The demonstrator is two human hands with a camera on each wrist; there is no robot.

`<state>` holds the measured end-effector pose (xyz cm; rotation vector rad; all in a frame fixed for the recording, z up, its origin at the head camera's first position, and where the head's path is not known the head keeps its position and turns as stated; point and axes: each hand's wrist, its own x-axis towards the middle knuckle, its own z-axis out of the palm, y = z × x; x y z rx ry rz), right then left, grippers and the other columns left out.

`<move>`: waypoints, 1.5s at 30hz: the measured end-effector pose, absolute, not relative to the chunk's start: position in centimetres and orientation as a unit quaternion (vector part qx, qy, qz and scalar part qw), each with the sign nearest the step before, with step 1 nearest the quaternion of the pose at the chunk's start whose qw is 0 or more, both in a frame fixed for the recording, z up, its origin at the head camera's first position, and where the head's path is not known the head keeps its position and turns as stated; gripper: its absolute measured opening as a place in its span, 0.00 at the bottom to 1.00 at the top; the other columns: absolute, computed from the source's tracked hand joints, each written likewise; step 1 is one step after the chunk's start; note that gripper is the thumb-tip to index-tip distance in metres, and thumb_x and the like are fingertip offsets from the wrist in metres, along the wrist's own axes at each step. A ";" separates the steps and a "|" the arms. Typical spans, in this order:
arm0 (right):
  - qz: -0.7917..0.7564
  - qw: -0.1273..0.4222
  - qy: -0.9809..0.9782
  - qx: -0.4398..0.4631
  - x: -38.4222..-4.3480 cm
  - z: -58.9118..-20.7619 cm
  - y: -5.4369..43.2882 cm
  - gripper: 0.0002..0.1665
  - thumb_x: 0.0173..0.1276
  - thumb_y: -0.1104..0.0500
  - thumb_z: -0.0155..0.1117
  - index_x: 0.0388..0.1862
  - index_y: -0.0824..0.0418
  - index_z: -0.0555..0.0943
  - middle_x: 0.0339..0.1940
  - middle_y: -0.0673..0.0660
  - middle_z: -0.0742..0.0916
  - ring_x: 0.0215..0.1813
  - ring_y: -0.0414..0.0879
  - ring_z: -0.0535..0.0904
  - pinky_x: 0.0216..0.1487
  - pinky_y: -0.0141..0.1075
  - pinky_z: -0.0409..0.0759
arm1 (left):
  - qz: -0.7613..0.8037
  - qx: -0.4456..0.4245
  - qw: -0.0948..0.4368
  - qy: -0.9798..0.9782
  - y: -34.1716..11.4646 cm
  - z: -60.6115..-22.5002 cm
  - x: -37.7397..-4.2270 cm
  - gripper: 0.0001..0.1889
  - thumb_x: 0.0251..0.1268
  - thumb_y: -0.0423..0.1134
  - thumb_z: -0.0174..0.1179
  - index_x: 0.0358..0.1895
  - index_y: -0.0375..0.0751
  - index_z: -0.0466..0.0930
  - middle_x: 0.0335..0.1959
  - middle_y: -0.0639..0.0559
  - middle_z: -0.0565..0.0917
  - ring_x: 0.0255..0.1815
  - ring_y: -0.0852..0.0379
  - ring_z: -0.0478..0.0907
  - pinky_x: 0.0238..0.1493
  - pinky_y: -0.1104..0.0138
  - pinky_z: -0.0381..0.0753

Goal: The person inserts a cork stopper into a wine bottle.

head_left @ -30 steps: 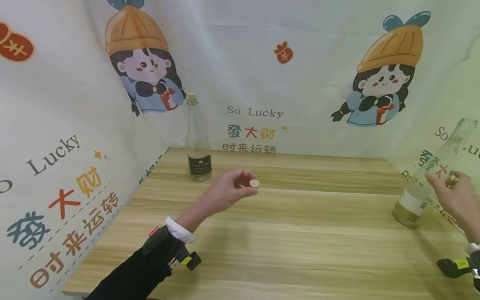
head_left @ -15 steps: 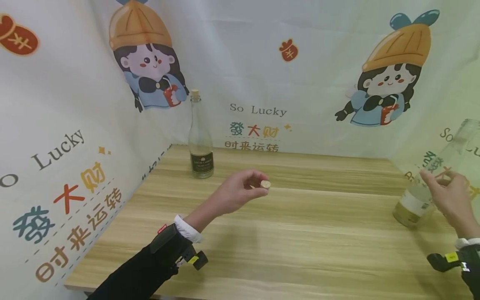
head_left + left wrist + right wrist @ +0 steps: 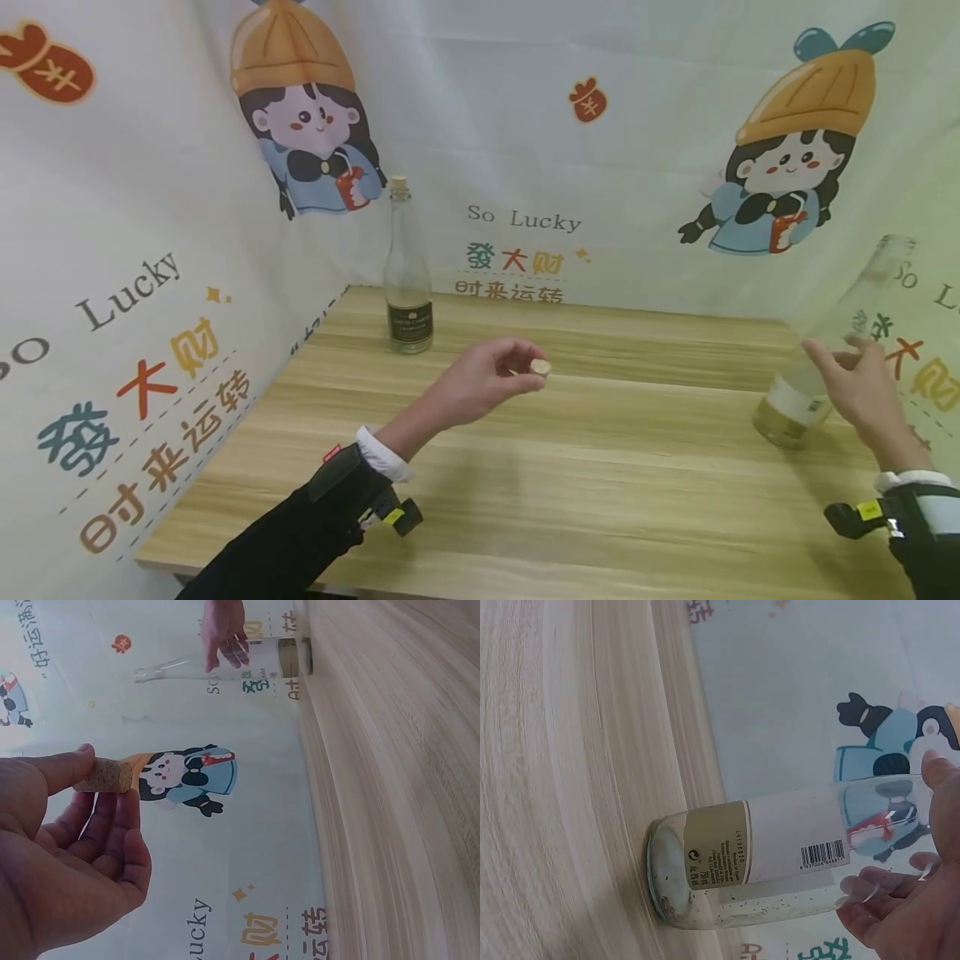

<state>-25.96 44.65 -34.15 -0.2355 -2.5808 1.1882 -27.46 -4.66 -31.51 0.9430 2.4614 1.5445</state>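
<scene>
Pinched between the thumb and fingers of my left hand [image 3: 491, 371] is a cork [image 3: 105, 776], held in the air over the middle of the table. At the right, my right hand [image 3: 862, 387] grips a clear glass bottle [image 3: 780, 859] round its body, above the white and gold label. This bottle's mouth [image 3: 897, 243] has no cork in it. I cannot tell whether its base touches the table. Upright at the back left stands a second clear bottle [image 3: 408, 275] with a black label and a cork [image 3: 400, 185] in its neck, apart from both hands.
Under the hands lies a wood-grain table [image 3: 600, 467]. A white printed cloth [image 3: 652, 192] rises behind it and on both sides, close to the right-hand bottle.
My right hand has come left with the bottle in its grip. The left hand keeps its pinch on the cork and appears slightly farther right, as the whole head view shifts that way.
</scene>
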 end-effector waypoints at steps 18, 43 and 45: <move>0.413 0.128 -0.902 0.017 -28.3 -34.5 38.2 0.54 0.83 0.40 0.47 0.79 0.80 0.37 0.68 0.89 0.64 0.69 0.83 0.62 0.61 0.74 0.66 | 0.511 0.330 0.031 0.793 -4.6 -30.6 -26.5 0.16 0.71 0.36 0.67 0.58 0.36 0.81 0.46 0.49 0.87 0.48 0.57 0.83 0.52 0.66 0.83; 0.399 0.106 -0.905 0.102 -29.8 -35.0 26.7 0.51 0.81 0.39 0.53 0.79 0.76 0.46 0.67 0.79 0.75 0.69 0.73 0.71 0.66 0.67 0.70 | 0.513 0.333 -0.007 0.791 -6.0 -29.2 -25.5 0.14 0.71 0.38 0.67 0.57 0.40 0.83 0.43 0.53 0.87 0.46 0.56 0.82 0.49 0.62 0.82; 0.397 0.108 -0.905 0.109 -29.8 -34.9 26.0 0.50 0.82 0.40 0.53 0.79 0.76 0.47 0.67 0.79 0.76 0.68 0.73 0.72 0.66 0.66 0.71 | 0.511 0.334 -0.010 0.792 -6.1 -29.0 -25.5 0.15 0.71 0.38 0.67 0.57 0.40 0.83 0.43 0.53 0.87 0.46 0.56 0.82 0.49 0.62 0.82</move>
